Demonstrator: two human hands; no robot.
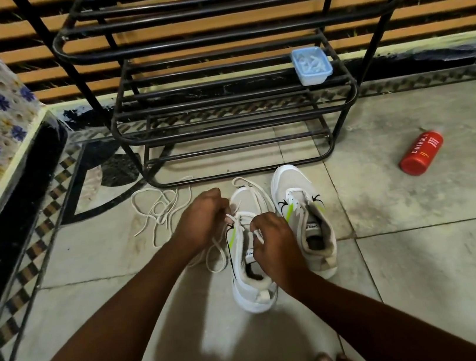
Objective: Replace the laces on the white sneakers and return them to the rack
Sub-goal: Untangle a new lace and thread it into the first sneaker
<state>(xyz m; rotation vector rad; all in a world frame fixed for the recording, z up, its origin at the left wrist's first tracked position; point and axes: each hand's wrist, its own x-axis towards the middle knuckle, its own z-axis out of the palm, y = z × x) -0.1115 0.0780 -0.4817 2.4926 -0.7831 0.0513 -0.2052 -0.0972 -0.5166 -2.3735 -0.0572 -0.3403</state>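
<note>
In front of the black tubular metal shoe rack (236,112): two white mesh sneakers with lime-green flashes stand side by side on the floor, toes toward its lowest rail.
Laced sneaker (256,298): sits before the rack's middle, with a flat white lace (241,220) crossing its eyelets and both ends trailing loose.
Bare sneaker (307,216): stands just beside it, before the rack's right half, its eyelets empty.
Left hand (202,219): fingers curled, pinching the lace at the eyelet row on the side nearer the spare laces.
Right hand (274,246): fingers curled, pinching a strand of the same lace over the tongue.
Spare laces (158,211): a loose white tangle on the floor before the rack's left corner.
Step in hand: likely working the lace through the first sneaker's eyelets. Whether it is going in or coming out cannot be told.
Next move: probably drawing the pinched strand through the next eyelet pair and evening the ends. The second sneaker and the return to the rack remain.
Red cylindrical can (421,153): lies on its side well right of the rack. "CINTHOL" reads in white, and the smaller print is illegible.
Tongue label (313,226): on the bare sneaker, seemingly "SPEED". The other label is mostly hidden by the right hand.
Pale blue plastic tub (311,65): on the rack's middle shelf, right end. No writing is legible.
</note>
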